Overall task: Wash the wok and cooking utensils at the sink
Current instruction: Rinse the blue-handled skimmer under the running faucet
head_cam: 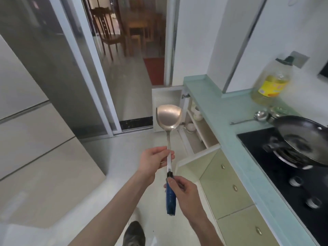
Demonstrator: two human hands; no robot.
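i see a pale green counter [211, 105] along the right. on it stand an oil bottle [272, 82] and a steel ladle [257, 117], beside a black hob [276, 167] bearing a dark wok [305, 139].

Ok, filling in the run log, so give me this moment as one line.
left hand: pinches spatula shaft | right hand: grips blue handle | wok: on stove | sink: not in view

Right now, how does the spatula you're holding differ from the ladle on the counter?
The spatula is held upright in both hands, while the ladle lies flat on the counter. The spatula has a broad flat blade and a blue handle; the ladle has a small round bowl and a thin bare handle. Both look like shiny metal.
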